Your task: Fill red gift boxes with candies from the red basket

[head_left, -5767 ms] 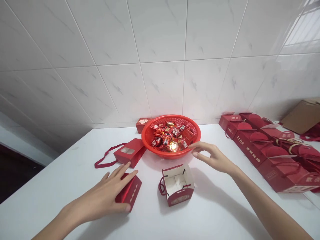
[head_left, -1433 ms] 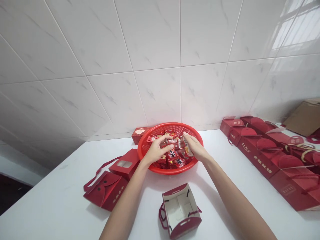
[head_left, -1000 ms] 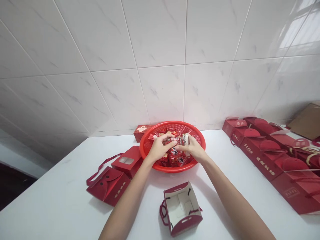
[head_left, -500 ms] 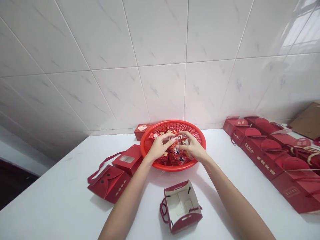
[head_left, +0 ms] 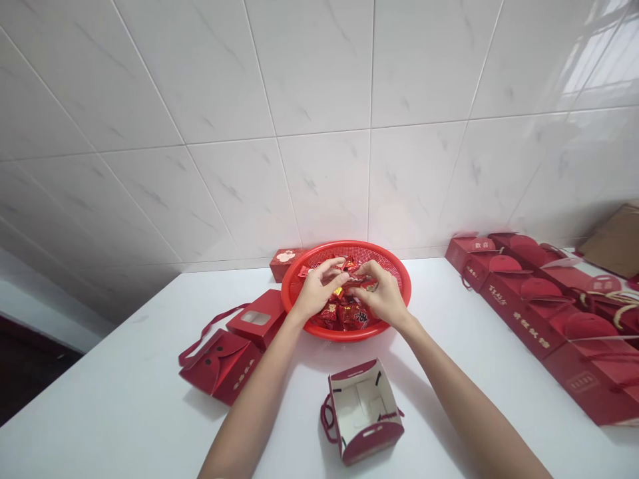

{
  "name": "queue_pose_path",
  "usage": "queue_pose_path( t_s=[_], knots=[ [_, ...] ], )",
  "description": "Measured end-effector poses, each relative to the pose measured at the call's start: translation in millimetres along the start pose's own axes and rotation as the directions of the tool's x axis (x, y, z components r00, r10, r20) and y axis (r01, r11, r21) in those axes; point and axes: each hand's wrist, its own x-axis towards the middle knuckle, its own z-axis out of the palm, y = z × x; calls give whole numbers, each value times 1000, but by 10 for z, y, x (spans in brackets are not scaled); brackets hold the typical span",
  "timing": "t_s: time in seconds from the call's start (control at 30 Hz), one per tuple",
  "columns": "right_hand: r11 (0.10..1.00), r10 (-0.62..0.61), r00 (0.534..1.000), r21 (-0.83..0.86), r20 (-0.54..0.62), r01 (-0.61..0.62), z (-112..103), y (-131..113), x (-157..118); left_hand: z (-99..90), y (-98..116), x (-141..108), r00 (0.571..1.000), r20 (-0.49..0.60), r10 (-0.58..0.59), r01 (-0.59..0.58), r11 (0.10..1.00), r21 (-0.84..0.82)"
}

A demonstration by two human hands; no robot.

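Currently, both bare hands are over the round, red plastic basket with perforated sides (head_left: pixel 344 335), which stands on the smooth white tabletop (head_left: pixel 124 372) near the pale, grey-veined tile wall (head_left: pixel 319 179); the left hand (head_left: pixel 315 293) is half curled, thumb and forefinger drawn close above the small, shiny red-wrapped packets (head_left: pixel 353 317) heaped inside; the right hand (head_left: pixel 385 296) bends towards it from the other side, fingers arched and thumb beneath; whether either grips a packet, I cannot tell, as the fingertips hide that spot; nearer the person stands the open, dark-red cardboard box with a white interior (head_left: pixel 363 407), a cord loop at its left side; beside the left forearm sit the closed red carton with a curved flap (head_left: pixel 219 366) and the red box with a clear oval window (head_left: pixel 264 307); rows of red, gold-lettered cartons (head_left: pixel 519 319) line the right side.
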Motion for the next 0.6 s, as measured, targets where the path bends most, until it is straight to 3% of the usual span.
queue_pose_path(
  t_s=[0.1,0.2,0.3,0.37,0.5,0.6],
  knots=[
    [986,74,990,157,-124,-54,-18,-3,28,-117,-23,44,997,-78,11,-8,999,38],
    [957,167,961,270,-219,-105,-47,25,59,-272,-75,107,997,-67,-36,53,960,274],
    [873,317,931,438,-179,-214,-77,55,77,-383,-161,179,986,33,-161,119,838,533],
    [791,397,909,550,-130,-267,-96,68,88,-416,-232,224,957,101,-274,156,772,616],
    [692,473,875,657,-100,-299,-120,85,113,-424,-367,275,922,111,-371,210,719,663],
    [654,489,871,685,-58,-322,-122,94,124,-423,-423,265,919,131,-372,218,755,618]
  ],
)
